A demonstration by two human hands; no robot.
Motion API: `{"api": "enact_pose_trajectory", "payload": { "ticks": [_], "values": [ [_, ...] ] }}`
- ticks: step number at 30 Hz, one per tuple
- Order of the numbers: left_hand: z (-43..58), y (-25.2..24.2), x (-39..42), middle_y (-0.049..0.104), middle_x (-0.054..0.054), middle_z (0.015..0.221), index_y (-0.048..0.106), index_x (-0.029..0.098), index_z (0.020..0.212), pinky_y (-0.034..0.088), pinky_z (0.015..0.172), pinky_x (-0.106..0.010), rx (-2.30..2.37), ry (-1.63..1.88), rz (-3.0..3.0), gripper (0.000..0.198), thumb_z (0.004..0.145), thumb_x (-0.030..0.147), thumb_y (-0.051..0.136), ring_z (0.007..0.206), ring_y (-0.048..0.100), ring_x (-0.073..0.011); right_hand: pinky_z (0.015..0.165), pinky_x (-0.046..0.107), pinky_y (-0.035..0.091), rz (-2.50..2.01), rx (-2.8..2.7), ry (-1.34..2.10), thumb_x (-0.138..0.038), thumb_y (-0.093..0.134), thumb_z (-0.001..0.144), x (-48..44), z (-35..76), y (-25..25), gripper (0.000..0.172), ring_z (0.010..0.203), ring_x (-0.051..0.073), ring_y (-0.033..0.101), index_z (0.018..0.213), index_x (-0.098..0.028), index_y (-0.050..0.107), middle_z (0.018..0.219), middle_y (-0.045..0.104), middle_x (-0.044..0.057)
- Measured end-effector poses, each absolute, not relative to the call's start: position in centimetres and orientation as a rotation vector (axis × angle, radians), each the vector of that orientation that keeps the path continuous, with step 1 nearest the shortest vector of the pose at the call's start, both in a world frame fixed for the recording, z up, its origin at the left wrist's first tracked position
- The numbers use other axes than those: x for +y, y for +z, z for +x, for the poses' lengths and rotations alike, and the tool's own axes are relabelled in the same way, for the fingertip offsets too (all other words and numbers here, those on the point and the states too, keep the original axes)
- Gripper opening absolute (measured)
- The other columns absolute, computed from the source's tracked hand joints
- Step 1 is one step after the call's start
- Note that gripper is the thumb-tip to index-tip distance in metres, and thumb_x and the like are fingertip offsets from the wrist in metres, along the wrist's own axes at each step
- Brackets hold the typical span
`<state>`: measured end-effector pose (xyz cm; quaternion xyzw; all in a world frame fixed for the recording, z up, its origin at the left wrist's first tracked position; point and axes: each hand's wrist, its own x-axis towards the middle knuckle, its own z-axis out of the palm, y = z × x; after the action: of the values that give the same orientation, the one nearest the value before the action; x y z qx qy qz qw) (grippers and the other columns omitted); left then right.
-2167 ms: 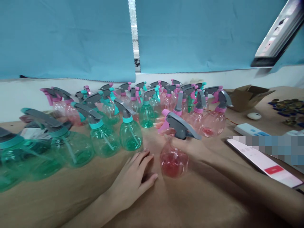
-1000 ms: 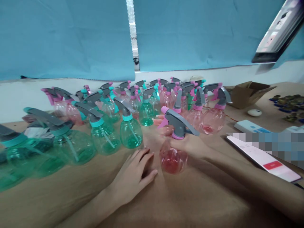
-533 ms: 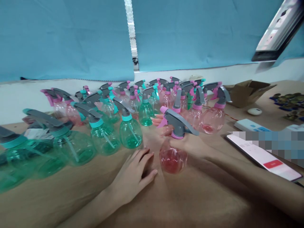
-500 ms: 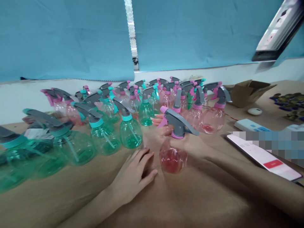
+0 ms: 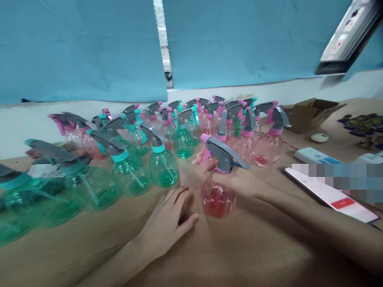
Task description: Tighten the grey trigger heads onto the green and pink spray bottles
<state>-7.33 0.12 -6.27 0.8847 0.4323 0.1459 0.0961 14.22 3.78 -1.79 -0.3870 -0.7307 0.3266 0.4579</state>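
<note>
A pink spray bottle (image 5: 219,199) with a grey-and-pink trigger head stands upright on the table before me, reddish at its base. My right hand (image 5: 239,179) reaches in from the right behind its neck, with the fingers curled around the neck and by the pink trigger; the bottle hides part of this hand. Palm down, my left hand (image 5: 164,219) lies on the table just left of the bottle, fingers spread and holding nothing. Nearest its fingertips is a green spray bottle (image 5: 164,167) with a turquoise collar.
Several more green and pink spray bottles crowd the table's left side and back. At the right lie a phone (image 5: 332,195), a white power strip (image 5: 317,155), a white mouse (image 5: 319,138) and small dark metallic parts (image 5: 363,125). An open cardboard box (image 5: 308,115) stands behind them.
My right hand's fingers, stretched out past the pink bottle before, have curled in around its neck and trigger. My left hand and the bottles have stayed put; the view has shifted slightly.
</note>
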Motion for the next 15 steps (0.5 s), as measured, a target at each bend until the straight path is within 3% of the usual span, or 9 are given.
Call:
{"api": "enact_pose_trajectory", "payload": {
  "ticks": [5, 10, 15],
  "values": [
    [-7.29, -6.05, 0.05, 0.046, -0.010, 0.133, 0.039, 0.021, 0.128, 0.036, 0.100, -0.044, 1.283, 0.430, 2.617, 0.044, 0.089, 0.036, 0.051, 0.124, 0.040, -0.0259, 0.080, 0.036, 0.047, -0.815, -1.743, 0.916, -0.010, 0.053, 0.066, 3.89, 13.91, -1.29, 0.020, 0.083, 0.017, 0.060, 0.081, -0.023, 0.056, 0.083, 0.062, -0.001],
    [-7.32, -6.02, 0.07, 0.046, -0.010, 0.133, 0.039, 0.021, 0.129, 0.036, 0.100, -0.044, 1.282, 0.437, 2.622, 0.043, 0.089, 0.037, 0.050, 0.124, 0.041, -0.0257, 0.074, 0.033, 0.048, -0.912, -1.745, 0.902, -0.011, 0.055, 0.065, 3.64, 14.06, -0.78, 0.018, 0.074, 0.015, 0.059, 0.078, -0.023, 0.054, 0.080, 0.063, -0.002],
    [-7.32, -6.01, 0.15, 0.046, -0.010, 0.132, 0.039, 0.021, 0.128, 0.036, 0.100, -0.045, 1.282, 0.435, 2.629, 0.043, 0.089, 0.037, 0.050, 0.123, 0.042, -0.0262, 0.078, 0.035, 0.048, -0.857, -1.773, 1.016, -0.011, 0.054, 0.066, 4.32, 14.25, -1.40, 0.022, 0.078, 0.016, 0.060, 0.084, -0.023, 0.057, 0.081, 0.062, -0.001]
  ]
}}
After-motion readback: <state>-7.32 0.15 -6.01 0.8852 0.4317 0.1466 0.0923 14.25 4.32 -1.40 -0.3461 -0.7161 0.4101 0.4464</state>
